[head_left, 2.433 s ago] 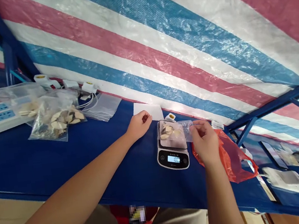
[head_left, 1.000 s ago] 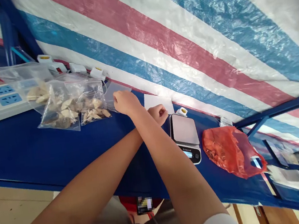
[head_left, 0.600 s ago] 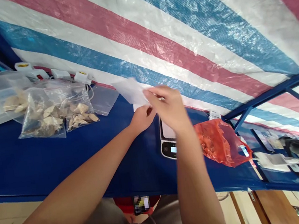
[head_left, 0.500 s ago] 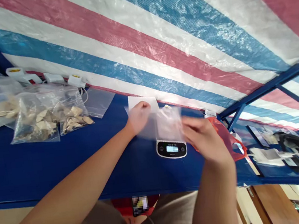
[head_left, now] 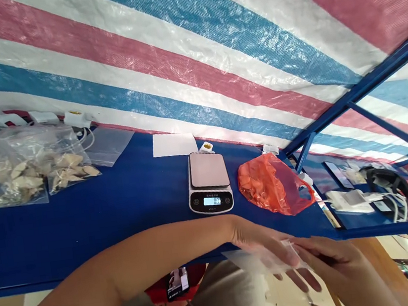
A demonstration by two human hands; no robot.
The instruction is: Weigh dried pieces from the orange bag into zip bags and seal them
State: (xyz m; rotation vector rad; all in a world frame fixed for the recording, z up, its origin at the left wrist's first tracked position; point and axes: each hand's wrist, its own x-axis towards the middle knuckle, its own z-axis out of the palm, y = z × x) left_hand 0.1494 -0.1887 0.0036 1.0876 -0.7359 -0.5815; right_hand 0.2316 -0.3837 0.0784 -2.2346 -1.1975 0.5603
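Observation:
A clear plastic bag hangs past the table's front edge, partly blurred. My left hand reaches across to the right and holds it between thumb and fingers. My right hand meets it there, its fingertips closed on the bag's edge close to my left fingers. No contents show in the bag. Behind my left forearm, a white digital kitchen scale stands on the blue table with a bare weighing plate, its display reading 0.0.
A crumpled red plastic bag lies right of the scale. Zip bags of pale, dry slices lie at the left. Behind the scale is white paper. A blue metal frame stands at right, and a striped sheet hangs behind.
Both hands moved from over the scale toward me and to the right, taking the clear bag along. The scale's plate is now uncovered. The view has shifted right.

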